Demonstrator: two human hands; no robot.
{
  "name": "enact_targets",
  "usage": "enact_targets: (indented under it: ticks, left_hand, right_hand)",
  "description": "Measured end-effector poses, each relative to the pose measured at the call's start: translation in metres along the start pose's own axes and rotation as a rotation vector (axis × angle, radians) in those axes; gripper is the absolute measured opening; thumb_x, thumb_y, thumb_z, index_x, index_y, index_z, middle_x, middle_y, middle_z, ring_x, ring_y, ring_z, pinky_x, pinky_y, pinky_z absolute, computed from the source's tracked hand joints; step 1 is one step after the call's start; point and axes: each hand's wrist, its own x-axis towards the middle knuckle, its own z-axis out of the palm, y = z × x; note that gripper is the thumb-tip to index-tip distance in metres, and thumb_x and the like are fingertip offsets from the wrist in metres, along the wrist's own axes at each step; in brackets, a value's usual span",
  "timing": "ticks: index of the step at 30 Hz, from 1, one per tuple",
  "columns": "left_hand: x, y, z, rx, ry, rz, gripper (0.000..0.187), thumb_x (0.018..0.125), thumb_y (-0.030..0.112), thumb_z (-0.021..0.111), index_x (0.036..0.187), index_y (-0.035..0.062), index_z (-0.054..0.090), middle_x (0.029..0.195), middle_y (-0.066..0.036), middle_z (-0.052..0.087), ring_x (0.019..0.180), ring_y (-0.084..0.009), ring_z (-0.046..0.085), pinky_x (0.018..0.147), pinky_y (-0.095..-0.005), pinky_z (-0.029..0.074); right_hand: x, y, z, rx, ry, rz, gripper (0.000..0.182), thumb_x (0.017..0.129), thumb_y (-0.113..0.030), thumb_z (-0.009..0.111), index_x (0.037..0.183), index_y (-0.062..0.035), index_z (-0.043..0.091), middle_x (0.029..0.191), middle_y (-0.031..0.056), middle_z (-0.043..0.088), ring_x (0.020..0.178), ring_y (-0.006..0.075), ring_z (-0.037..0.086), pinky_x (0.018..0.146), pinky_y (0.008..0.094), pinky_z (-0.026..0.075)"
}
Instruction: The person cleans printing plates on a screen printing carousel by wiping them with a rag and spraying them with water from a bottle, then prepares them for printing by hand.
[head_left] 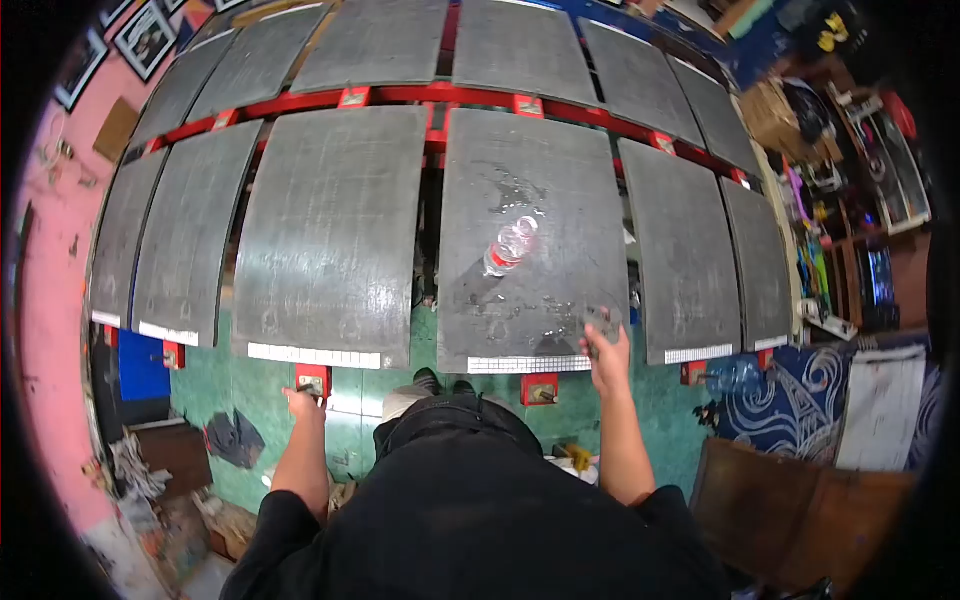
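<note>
From my remote seat, I have the two hands well apart. My right hand point(607, 345) is closed on a small greyish piece point(603, 322), too unclear to name, over the near right corner of a wet dark-grey panel point(560, 180). A clear plastic bottle point(511, 246) with a red band sits mid-panel; I can't tell its tilt. My left hand point(303, 400) is at a red bracket point(313, 378), its grip unclear.
</note>
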Motion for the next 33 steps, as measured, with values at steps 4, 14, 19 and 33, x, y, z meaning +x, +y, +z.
enact_targets:
  ticks: [4, 14, 19, 33]
  left_hand:
    - [-0.047, -0.03, -0.005, 0.186, 0.301, 0.153, 0.068, 0.104, 0.061, 0.048, 0.148, 0.0086, 0.049, 0.146, -0.019, 0.051, 0.126, -0.0376, 0.057, 0.103, -0.055, 0.049]
    - [-0.193, -0.037, 0.04, 0.595, -0.323, 1.302, 0.051, 0.094, 0.011, 0.072, 0.139, 0.0009, 0.05, 0.135, -0.017, 0.049, 0.116, -0.0306, 0.052, 0.101, -0.045, 0.043]
    - [-0.3, -0.042, 0.142, 0.626, -0.753, 1.249, 0.059, 0.085, 0.002, 0.076, 0.138, 0.0058, 0.052, 0.128, -0.012, 0.053, 0.11, -0.0241, 0.056, 0.091, -0.0379, 0.048]
    - [-0.369, -0.109, 0.361, 0.543, -0.929, 0.991, 0.1, 0.071, 0.013, 0.095, 0.154, 0.0051, 0.039, 0.135, -0.014, 0.064, 0.12, -0.023, 0.065, 0.099, -0.0392, 0.055]
  right_hand:
    - [0.012, -0.008, -0.025, -0.25, 0.07, -0.121, 0.089, 0.089, -0.038, 0.082, 0.157, -0.0033, 0.037, 0.148, 0.0248, 0.056, 0.132, 0.0374, 0.059, 0.11, 0.0498, 0.048]
    - [-0.022, 0.034, -0.012, -0.849, 0.175, -0.677, 0.09, 0.082, -0.025, 0.085, 0.159, -0.0127, 0.04, 0.166, 0.0265, 0.029, 0.15, 0.0491, 0.034, 0.121, 0.0538, 0.034]
    - [0.018, 0.035, 0.001, -1.026, -0.037, -0.818, 0.092, 0.085, -0.035, 0.082, 0.163, -0.0187, 0.037, 0.171, 0.0223, 0.022, 0.156, 0.0486, 0.022, 0.123, 0.063, 0.026]
    - [0.065, 0.034, -0.029, -1.034, -0.494, -0.703, 0.102, 0.085, -0.043, 0.08, 0.167, -0.0198, 0.026, 0.173, 0.0174, 0.016, 0.16, 0.0437, 0.007, 0.124, 0.0701, 0.002]
